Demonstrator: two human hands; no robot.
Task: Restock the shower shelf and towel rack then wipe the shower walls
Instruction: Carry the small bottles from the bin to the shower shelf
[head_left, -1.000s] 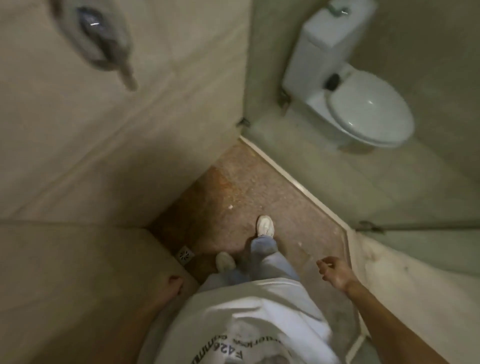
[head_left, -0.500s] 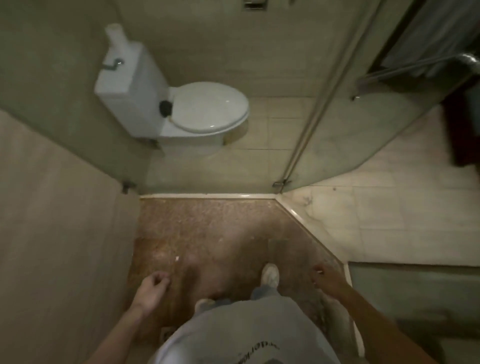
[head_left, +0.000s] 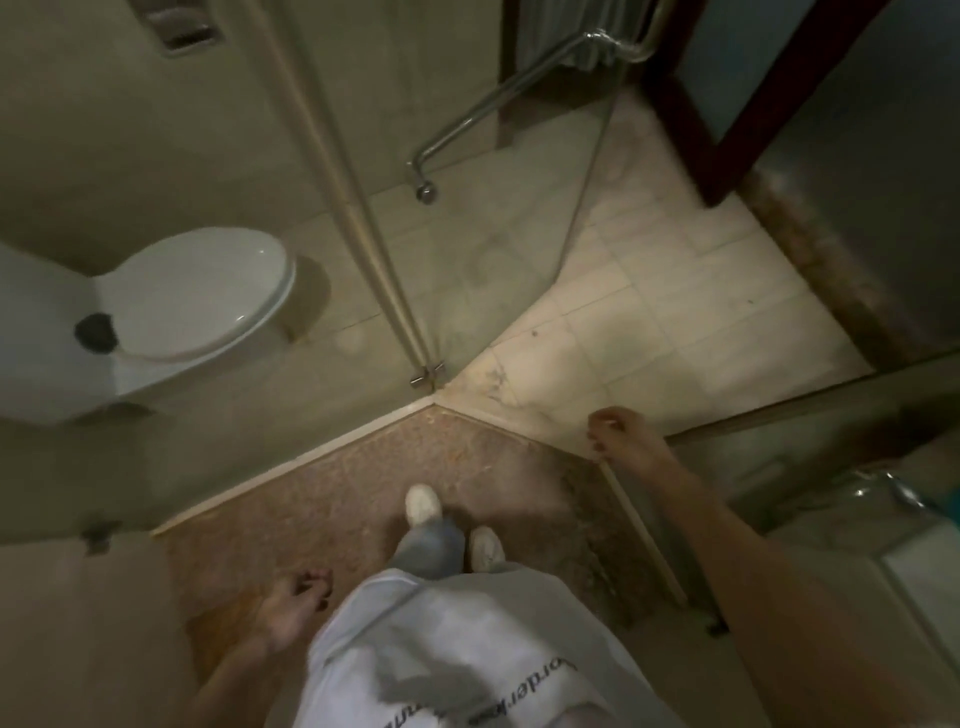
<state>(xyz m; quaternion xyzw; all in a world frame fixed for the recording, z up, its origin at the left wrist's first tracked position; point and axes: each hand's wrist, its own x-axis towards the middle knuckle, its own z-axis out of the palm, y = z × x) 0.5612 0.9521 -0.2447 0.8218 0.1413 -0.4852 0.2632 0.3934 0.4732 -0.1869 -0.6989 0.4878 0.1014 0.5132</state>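
Stands inside the shower stall on the speckled brown shower floor (head_left: 363, 493), white shoes (head_left: 422, 501) aimed at the corner where the glass wall (head_left: 260, 395) meets the glass door (head_left: 493, 234) at a small metal clamp (head_left: 426, 371). Holds nothing in either of the hands: left hand (head_left: 291, 608) low by the hip, fingers loosely curled; right hand (head_left: 618, 431) out to the side near the kerb and the edge of another glass panel (head_left: 831, 415), fingers loosely bent, contact with the glass impossible to tell. Shows no cloth, towel or bottle within reach and no shower shelf, so restocking and wiping look not yet begun. Probably offers the chrome bar (head_left: 519, 78) on the door as the towel rack, well apart from both hands. Shows a white toilet (head_left: 197, 296) through the glass wall. Calls for care with the glass: stiff, smooth, likely slick when wet, heavy on its hinge and prone to chipping at bare edges. Best wiped with a flat palm behind a cloth, steadying the door by the bar rather than the edge. Suits towels, soft and light, draped over the bar near its middle.
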